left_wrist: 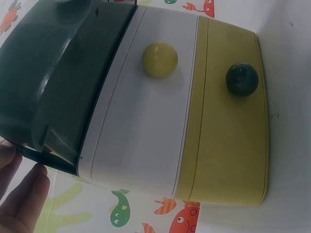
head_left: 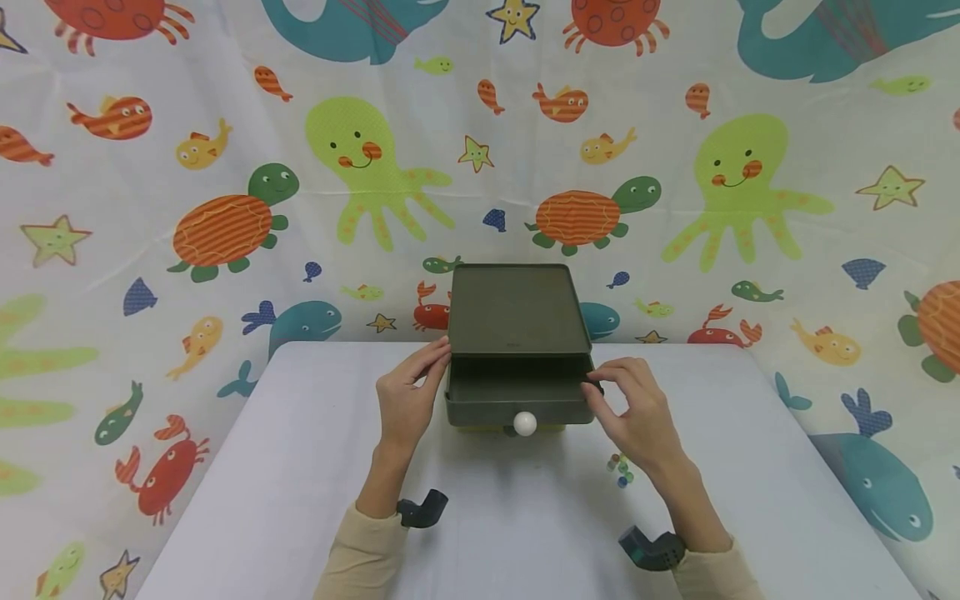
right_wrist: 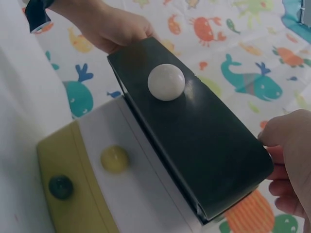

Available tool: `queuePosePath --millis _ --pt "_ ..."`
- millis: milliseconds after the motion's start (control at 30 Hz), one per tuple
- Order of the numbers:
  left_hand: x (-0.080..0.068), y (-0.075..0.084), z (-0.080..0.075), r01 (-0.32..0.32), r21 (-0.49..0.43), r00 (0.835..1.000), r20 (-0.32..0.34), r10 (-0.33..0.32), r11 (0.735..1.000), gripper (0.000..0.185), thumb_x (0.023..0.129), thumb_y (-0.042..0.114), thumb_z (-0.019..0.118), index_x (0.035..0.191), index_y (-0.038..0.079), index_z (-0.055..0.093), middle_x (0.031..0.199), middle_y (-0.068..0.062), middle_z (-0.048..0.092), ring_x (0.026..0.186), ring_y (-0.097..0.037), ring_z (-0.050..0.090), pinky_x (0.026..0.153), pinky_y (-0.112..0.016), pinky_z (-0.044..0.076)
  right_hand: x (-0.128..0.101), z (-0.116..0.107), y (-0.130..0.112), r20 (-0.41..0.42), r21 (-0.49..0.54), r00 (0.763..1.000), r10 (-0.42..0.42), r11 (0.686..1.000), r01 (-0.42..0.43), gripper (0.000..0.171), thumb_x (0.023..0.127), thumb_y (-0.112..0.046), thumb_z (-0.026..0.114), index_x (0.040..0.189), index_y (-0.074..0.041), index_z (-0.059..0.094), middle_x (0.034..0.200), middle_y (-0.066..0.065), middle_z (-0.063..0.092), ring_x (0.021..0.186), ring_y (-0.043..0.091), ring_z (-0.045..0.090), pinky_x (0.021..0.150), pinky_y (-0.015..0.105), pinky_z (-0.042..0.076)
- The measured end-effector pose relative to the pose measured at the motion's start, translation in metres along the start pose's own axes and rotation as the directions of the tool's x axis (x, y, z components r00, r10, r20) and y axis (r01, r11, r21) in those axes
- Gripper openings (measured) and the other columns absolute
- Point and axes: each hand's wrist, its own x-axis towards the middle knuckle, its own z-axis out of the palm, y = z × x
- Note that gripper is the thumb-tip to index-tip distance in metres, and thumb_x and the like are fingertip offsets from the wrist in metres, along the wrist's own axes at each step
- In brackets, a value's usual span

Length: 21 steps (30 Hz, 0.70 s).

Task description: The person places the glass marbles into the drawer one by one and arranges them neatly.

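A little chest of drawers [head_left: 514,312] sits on the white table [head_left: 300,467]. Its dark green top drawer [head_left: 517,400] with the white knob [head_left: 524,423] is pulled out. The left hand [head_left: 408,396] touches the drawer's left side with straight fingers. The right hand [head_left: 633,412] pinches the drawer's right corner. Under it are a white drawer [left_wrist: 141,111] and a yellow drawer [left_wrist: 228,126], both closed. Small marbles [head_left: 621,469] lie near the right wrist.

The dark green drawer [right_wrist: 204,145] looks like smooth plastic with a soft sheen, its white knob [right_wrist: 166,82] glossier — the white drawer front [left_wrist: 141,116] and yellow drawer front [left_wrist: 228,141] below are matt plastic, the printed backdrop [head_left: 225,167] creased cloth.
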Motion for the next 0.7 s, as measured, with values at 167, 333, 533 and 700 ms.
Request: queuePosePath --millis 167,333,533,700 --pt "0.000 0.001 -0.002 -0.002 -0.004 1.000 0.003 0.002 1.000 0.020 0.090 0.008 0.073 0.109 0.003 0.077 0.116 -0.011 0.075 0.107 -0.024 0.073 0.090 -0.013 0.056 -0.002 -0.003 0.000 -0.016 0.002 1.000 0.014 1.000 -0.014 0.025 0.077 -0.001 0.083 0.100 -0.002 0.072 0.101 0.007 0.068 0.102 0.019 0.060 0.097 -0.002 0.040" --pt "0.000 0.003 -0.004 0.020 -0.007 1.000 0.013 -0.020 1.000 0.020 0.091 0.008 0.073 0.110 0.004 0.077 0.117 -0.010 0.075 0.108 -0.023 0.073 0.090 -0.014 0.056 -0.004 -0.007 -0.001 -0.035 -0.002 0.999 0.016 1.000 -0.016 0.025 0.077 -0.001 0.083 0.099 -0.002 0.072 0.100 0.007 0.069 0.101 0.019 0.061 0.097 -0.001 0.041" --pt "-0.001 0.004 -0.004 0.017 -0.012 1.000 0.011 -0.017 1.000 0.020 0.091 0.007 0.073 0.110 0.003 0.077 0.116 -0.011 0.075 0.107 -0.025 0.073 0.090 -0.013 0.056 -0.008 -0.010 0.000 -0.039 -0.012 0.999 0.032 0.999 -0.032 0.025 0.077 0.000 0.082 0.100 -0.001 0.072 0.101 0.008 0.068 0.101 0.020 0.061 0.099 -0.002 0.039" --pt "0.000 0.004 -0.004 -0.011 -0.021 1.000 -0.003 0.010 1.000 0.020 0.090 0.005 0.073 0.109 0.003 0.077 0.115 -0.011 0.076 0.106 -0.025 0.074 0.090 -0.013 0.055 -0.013 -0.012 0.001 -0.042 -0.018 0.998 0.055 0.998 -0.056 0.024 0.078 0.000 0.082 0.100 -0.002 0.072 0.101 0.007 0.069 0.100 0.019 0.061 0.099 -0.002 0.039"
